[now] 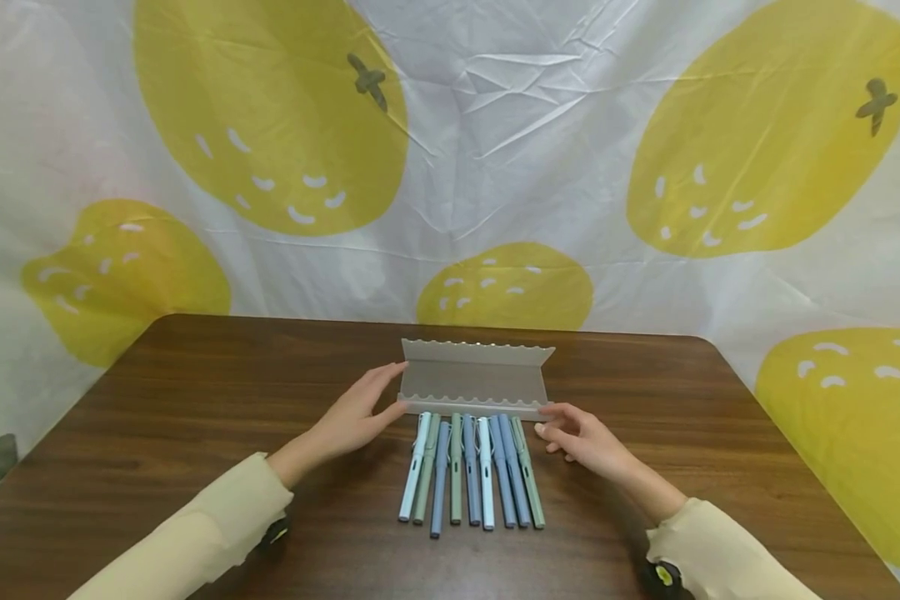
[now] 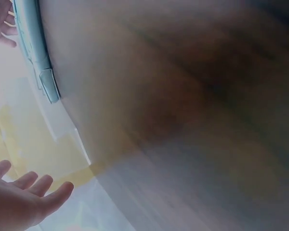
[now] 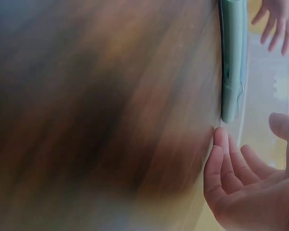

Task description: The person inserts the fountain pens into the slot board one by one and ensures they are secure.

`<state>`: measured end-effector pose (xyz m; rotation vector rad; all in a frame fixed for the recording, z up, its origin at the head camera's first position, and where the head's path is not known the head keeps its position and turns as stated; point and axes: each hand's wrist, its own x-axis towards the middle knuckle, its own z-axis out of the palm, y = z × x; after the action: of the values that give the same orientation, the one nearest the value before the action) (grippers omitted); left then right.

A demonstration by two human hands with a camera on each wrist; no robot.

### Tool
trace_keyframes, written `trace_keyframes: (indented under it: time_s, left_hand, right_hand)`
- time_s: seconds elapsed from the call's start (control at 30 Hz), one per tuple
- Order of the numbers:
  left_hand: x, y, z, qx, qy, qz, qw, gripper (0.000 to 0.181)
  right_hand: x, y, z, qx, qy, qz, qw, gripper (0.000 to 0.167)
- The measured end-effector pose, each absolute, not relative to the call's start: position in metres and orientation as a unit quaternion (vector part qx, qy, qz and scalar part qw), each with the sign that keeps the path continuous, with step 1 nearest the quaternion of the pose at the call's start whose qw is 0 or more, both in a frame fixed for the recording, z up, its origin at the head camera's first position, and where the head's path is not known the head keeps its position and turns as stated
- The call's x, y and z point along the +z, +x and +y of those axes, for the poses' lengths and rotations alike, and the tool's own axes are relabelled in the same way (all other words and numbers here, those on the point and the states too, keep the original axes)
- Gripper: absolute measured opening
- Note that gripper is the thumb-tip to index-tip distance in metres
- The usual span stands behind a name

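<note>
Several pens [image 1: 456, 471] in light blue, green and darker blue lie side by side on the table in the head view. Just behind them is a pale holder [image 1: 476, 382] with scalloped edges along its front and back. My left hand [image 1: 352, 417] is at the holder's left end, fingers extended, with fingertips at its edge. At the right front corner my right hand [image 1: 588, 442] has its fingers slightly bent, fingertips at the holder. The left wrist view shows a light blue pen [image 2: 36, 43] beyond my left hand [image 2: 26, 199]; a green pen [image 3: 232, 62] is above my right hand [image 3: 255, 183] in the right wrist view.
The brown wooden table [image 1: 270, 358] has its far edge close behind the holder. A white cloth [image 1: 495, 167] printed with yellow fruit hangs behind and beside the table.
</note>
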<state>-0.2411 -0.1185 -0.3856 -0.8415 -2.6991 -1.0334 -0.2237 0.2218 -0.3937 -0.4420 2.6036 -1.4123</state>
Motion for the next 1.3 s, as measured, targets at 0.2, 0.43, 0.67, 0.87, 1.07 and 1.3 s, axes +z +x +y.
trace_keyframes:
  time_s: [0.2,0.43,0.67,0.87,1.07,1.3]
  left_hand:
    - [-0.383,-0.247,-0.111,-0.33,-0.283,-0.898,0.073,0.055]
    - [-0.376,-0.255,-0.106,-0.305,-0.285,-0.904,0.097,0.054]
    - [-0.374,-0.269,-0.103,-0.301,-0.271,-0.907,0.118,0.051]
    - [-0.372,-0.28,-0.097,-0.309,-0.248,-0.909,0.131,0.048]
    - [-0.373,-0.292,-0.093,-0.338,-0.221,-0.904,0.139,0.042]
    - [-0.377,-0.303,-0.092,-0.39,-0.176,-0.894,0.13,0.037]
  right_hand:
    - [-0.398,-0.227,0.212,-0.441,-0.194,0.875,0.054,0.039]
    - [-0.399,-0.23,0.202,-0.391,-0.194,0.899,0.032,0.039]
    - [-0.401,-0.232,0.194,-0.362,-0.189,0.913,0.012,0.035]
    - [-0.399,-0.231,0.193,-0.354,-0.204,0.913,0.003,0.03]
    - [-0.396,-0.231,0.195,-0.326,-0.217,0.92,0.01,0.031]
    - [-0.394,-0.23,0.197,-0.288,-0.229,0.929,0.035,0.035]
